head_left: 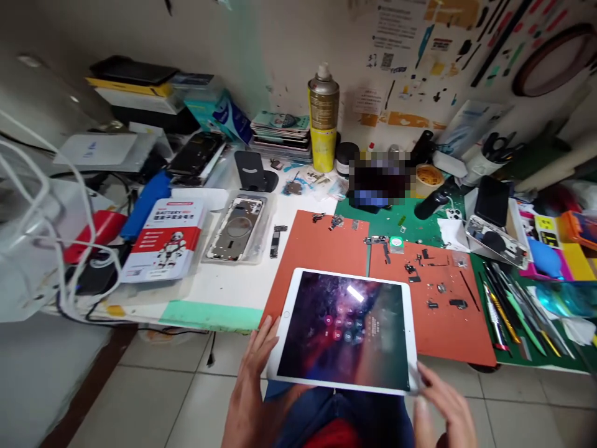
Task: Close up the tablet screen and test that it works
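Observation:
A white tablet point(345, 336) is held over the near edge of the bench, its lit screen showing a number keypad sideways. Its left edge is gripped by my left hand point(254, 379), thumb beneath and fingers along the side. My right hand point(445, 404) closes on the lower right corner, fingers at the edge. Beyond the tablet lies an orange-brown mat point(321, 239) with small phone parts on it. An opened phone housing point(237, 229) rests in a clear tray left of the mat.
A yellow spray can point(323, 118) stands at the back by the wall. On the right, tweezers and other hand tools point(517, 311) lie on the green mat. A white-and-red battery box point(165, 239) and white cables point(69, 205) occupy the left.

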{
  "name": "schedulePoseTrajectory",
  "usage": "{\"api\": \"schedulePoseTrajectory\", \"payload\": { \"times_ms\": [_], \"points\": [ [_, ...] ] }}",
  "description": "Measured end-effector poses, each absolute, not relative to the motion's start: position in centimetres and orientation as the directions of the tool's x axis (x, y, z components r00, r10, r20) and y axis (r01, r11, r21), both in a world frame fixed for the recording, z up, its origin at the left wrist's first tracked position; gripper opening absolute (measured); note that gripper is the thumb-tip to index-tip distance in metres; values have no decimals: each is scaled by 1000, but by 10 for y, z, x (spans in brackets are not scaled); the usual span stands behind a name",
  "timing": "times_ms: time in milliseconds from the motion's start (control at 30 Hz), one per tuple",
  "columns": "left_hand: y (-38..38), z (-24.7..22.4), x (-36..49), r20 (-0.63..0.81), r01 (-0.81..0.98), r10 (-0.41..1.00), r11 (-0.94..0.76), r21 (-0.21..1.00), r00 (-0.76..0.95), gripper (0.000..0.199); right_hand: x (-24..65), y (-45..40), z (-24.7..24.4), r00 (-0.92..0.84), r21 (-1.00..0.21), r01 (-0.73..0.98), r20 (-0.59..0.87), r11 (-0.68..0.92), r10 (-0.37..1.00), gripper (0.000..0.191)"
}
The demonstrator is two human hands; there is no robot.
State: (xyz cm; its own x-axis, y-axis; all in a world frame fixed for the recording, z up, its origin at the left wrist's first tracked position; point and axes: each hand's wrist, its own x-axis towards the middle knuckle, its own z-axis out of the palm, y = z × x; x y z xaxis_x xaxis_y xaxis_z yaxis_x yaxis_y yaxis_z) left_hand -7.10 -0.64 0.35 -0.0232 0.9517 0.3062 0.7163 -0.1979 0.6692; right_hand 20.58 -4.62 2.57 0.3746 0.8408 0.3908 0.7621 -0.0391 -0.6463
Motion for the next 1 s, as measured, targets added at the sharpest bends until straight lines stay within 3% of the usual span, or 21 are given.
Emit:
{"api": "schedulePoseTrajectory", "payload": {
  "times_ms": [67,133,200,233,300,400,500,567,767,1000],
  "points": [
    [-5,4,-70,313,711,949,-201,674,-28,73,214,-55,23,666,-842,462,122,-279,736,29],
    [-5,3,-70,302,714,953,-185,675,-38,74,215,-63,20,714,-933,129,-149,-337,685,40],
    [-5,2,-69,291,713,955,-161,682,-63,74,212,-68,20,679,-944,-2,-243,-329,693,43],
    [-5,1,-68,281,708,956,-145,692,-78,74,211,-69,23,689,-941,55,-206,-333,695,42],
    [-6,2,-67,248,686,963,-108,720,-109,76,210,-64,33,671,-896,334,9,-292,741,32],
    [-6,5,-65,186,665,974,-54,745,-129,77,207,-41,54,276,-687,725,342,39,898,20],
    [-6,7,-64,167,663,976,-34,748,-138,76,192,-11,70,-207,-493,779,383,388,901,26],
    [-7,6,-65,160,660,978,-32,751,-134,76,178,4,73,-336,-416,782,345,464,876,29],
    [-8,2,-66,166,667,980,-50,744,-113,75,157,23,64,-309,-366,843,271,395,912,28],
    [-9,3,-67,175,681,977,-47,730,-120,71,159,20,62,-293,-357,831,373,427,881,23]
  ]
}}
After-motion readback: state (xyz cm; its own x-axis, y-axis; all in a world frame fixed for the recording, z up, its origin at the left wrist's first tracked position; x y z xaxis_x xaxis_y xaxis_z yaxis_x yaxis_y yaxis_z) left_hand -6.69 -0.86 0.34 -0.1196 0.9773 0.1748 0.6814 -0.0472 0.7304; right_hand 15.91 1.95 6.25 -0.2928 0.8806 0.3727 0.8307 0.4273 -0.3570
